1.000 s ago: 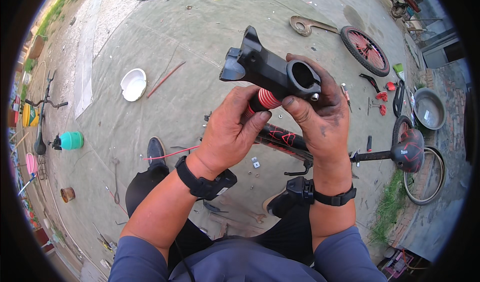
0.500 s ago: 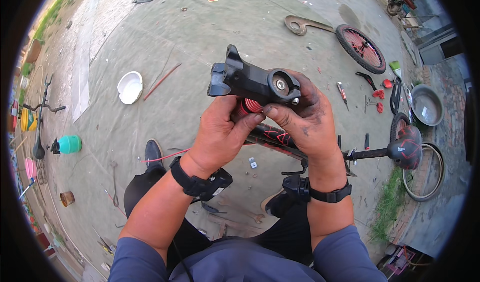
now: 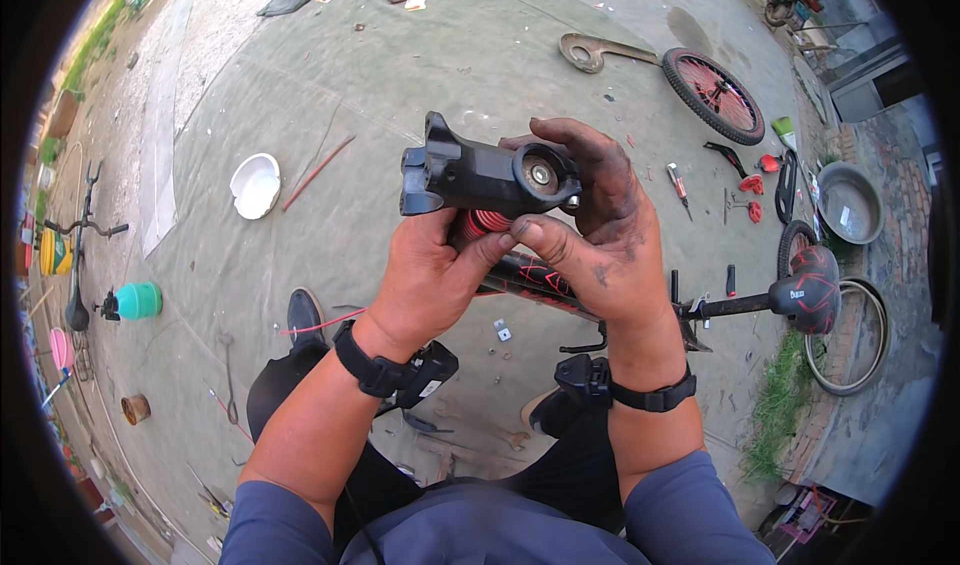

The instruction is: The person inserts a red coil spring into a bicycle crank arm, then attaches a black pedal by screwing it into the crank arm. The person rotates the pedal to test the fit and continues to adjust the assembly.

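In place of the open hole shown one second ago, a round metal piece point(image 3: 541, 175) is now seen inside the clamp ring of the black stem point(image 3: 478, 177). The stem is found just over the fingers of the left hand point(image 3: 425, 270), and it is judged to sit now deeper on the part beneath. The red-ringed part point(image 3: 487, 222) under it is grasped by the left hand. The right hand point(image 3: 625, 255) is loosely opened beside the clamp ring; whether the stem is touched by its fingers cannot be told. Below, between the hands, the frame tube point(image 3: 535, 277) is seen.
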`<state>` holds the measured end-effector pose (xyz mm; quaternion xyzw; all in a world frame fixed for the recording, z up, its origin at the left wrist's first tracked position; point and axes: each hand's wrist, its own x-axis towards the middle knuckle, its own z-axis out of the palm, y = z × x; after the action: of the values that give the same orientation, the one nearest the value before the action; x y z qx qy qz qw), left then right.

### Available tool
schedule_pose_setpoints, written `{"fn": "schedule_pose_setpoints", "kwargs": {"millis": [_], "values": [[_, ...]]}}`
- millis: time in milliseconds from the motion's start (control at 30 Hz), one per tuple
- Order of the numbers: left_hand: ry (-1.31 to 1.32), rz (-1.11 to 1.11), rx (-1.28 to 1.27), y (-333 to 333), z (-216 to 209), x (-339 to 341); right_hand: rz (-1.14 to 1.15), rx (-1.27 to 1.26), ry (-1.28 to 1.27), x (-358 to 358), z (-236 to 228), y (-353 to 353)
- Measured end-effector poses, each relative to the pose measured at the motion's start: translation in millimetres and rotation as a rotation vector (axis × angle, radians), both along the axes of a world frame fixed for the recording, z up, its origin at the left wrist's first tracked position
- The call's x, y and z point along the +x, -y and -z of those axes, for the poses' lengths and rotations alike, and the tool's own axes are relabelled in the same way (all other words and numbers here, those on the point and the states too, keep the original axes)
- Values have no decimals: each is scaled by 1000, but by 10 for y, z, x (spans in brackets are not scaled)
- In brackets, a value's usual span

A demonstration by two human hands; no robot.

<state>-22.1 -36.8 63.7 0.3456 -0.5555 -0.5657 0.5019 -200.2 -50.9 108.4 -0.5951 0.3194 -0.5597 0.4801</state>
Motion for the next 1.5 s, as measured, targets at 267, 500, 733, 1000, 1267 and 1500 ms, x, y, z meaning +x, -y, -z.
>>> {"fn": "schedule_pose_setpoints", "kwargs": {"millis": [267, 500, 733, 1000, 1267, 1500], "values": [[-16, 27, 65, 6, 90, 32, 33, -104, -31, -48, -5, 24], [17, 54, 45, 27, 22, 62, 23, 2, -183, -67, -33, -3], [2, 42, 56, 36, 24, 83, -21, 98, -203, -70, 15, 31], [-33, 20, 94, 41, -7, 51, 31, 42, -244, -80, 15, 18], [-26, 28, 82, 48, -1, 44, 5, -92, -239, -114, -97, 29], [-29, 13, 61, 52, 14, 42, 109, -229, -340, -99, -115, 28]]}}
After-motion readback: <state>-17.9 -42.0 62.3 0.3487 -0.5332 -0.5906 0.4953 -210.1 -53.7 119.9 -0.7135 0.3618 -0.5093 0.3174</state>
